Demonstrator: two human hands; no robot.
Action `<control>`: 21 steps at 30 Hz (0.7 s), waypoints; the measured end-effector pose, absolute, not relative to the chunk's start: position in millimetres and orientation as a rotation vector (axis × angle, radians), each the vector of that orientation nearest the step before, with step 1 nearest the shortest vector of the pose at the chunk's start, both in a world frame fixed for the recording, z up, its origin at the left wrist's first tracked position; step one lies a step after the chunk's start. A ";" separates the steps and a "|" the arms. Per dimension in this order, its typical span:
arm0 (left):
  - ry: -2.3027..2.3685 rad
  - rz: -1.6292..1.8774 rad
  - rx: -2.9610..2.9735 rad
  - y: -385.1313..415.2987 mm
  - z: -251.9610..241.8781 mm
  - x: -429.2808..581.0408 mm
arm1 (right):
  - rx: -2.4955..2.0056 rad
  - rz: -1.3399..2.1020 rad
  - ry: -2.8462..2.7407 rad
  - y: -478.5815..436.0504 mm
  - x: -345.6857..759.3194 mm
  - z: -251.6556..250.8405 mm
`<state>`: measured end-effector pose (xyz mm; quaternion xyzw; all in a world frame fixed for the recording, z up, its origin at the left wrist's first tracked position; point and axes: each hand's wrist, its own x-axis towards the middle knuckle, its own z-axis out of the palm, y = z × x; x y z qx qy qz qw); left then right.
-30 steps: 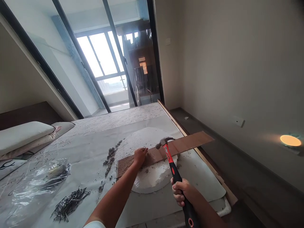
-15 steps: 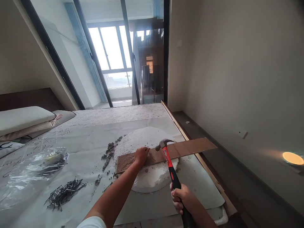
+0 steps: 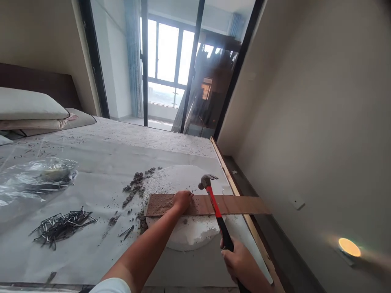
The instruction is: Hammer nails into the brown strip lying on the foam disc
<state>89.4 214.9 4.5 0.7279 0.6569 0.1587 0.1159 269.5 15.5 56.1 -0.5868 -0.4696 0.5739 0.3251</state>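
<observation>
Thin, shiny nails (image 3: 62, 226) are heaped on the bed (image 3: 91, 183), near rough gray crumbs (image 3: 134, 187). A little nail (image 3: 192, 193) is pinched by the left hand's (image 3: 182, 200) closed fingers over a flat brown board (image 3: 235, 204), dotted with holes at one end. The board is laid across a round white slab (image 3: 189, 236). A red and black hammer (image 3: 214, 202) is gripped by the right hand's (image 3: 241, 260) curled fingers.

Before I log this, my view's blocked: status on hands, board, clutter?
Left hand on board, apparently pinching a nail. Right hand gripping hammer. Board across white disc, right end past wooden rail. Grey crumbs near left end, nail pile farther left.
</observation>
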 end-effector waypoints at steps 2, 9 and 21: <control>1.910 0.477 2.104 214.8 3.2 88.8 | -1.592 1.368 -1.364 21.6 270.3 74.1; 1.888 0.519 1.999 212.5 -1.7 86.0 | -1.795 1.475 -1.411 34.2 253.0 70.3; 1.821 0.531 2.042 212.0 -3.4 86.7 | -1.819 1.502 -1.345 38.2 256.7 79.6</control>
